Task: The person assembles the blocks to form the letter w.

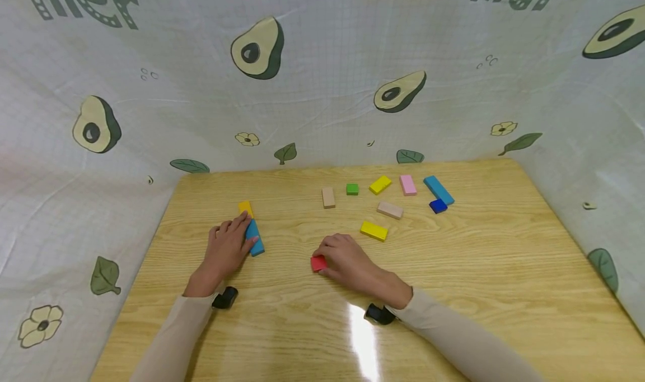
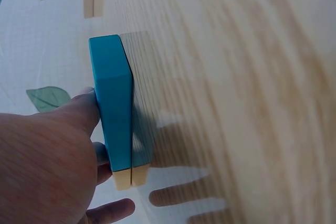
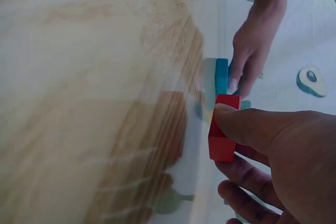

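Observation:
My right hand [image 1: 347,261] pinches a small red block [image 3: 223,129] between thumb and fingers, low over the table. At the left, my left hand [image 1: 225,251] rests from above on a long blue block [image 1: 255,239], its thumb and fingertips touching it. An orange block [image 1: 245,207] lies end to end with that blue block, beyond the fingertips. In the left wrist view the blue block [image 2: 113,108] stands out in front of the hand. Nearest the right hand among the loose pieces is a yellow block [image 1: 374,231].
Toward the back lie two beige blocks [image 1: 328,198], a green block [image 1: 352,189], another yellow block [image 1: 380,185], a pink block [image 1: 408,185], a second long blue block [image 1: 439,190] and a dark blue block [image 1: 438,205]. A patterned cloth [image 1: 322,91] hangs behind the wooden table [image 1: 478,270].

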`<state>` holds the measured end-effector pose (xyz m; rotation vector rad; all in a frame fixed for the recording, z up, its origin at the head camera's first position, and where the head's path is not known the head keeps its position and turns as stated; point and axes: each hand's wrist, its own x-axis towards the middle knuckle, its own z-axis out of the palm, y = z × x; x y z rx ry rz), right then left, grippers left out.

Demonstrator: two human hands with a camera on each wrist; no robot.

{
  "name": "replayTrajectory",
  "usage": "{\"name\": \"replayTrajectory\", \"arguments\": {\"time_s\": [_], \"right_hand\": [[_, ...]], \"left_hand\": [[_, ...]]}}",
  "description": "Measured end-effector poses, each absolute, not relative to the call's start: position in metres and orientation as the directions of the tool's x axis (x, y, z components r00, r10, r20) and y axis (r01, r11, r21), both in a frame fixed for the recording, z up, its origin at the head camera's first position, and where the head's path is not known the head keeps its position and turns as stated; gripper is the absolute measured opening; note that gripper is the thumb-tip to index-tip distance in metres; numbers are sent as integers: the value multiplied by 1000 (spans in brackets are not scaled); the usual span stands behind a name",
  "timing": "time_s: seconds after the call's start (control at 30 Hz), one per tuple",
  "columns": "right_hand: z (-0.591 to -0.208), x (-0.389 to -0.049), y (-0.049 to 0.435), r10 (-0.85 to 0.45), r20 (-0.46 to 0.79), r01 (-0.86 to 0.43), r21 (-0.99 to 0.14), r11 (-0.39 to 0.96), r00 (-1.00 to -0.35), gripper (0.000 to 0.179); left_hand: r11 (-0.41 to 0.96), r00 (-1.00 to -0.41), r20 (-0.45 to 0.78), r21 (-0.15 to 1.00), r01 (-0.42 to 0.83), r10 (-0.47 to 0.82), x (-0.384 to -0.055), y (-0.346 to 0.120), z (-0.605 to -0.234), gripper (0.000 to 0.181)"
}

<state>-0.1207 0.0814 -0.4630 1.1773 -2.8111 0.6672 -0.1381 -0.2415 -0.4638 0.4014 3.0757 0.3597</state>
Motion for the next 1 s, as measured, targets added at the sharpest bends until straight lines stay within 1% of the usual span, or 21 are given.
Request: {"name": "replayTrajectory", "arguments": {"time_s": [0.33,0.53,1.0], "right_hand": [[-463,-122,64,-687,176,-694,-373,616,-705,30],[-464,-124,54,-695,151,-694,-361,623,-703,30],[-467,-130,25,-699,134,-691,-364,624,-702,26]], "left_hand": [[938,-966,15,236,255,259,-138,-243,-466,59],[936,-966,15,244,255,259,-138,-244,-468,59],[937,-969,17,249,244,248,-139,-243,-467,59]]}}
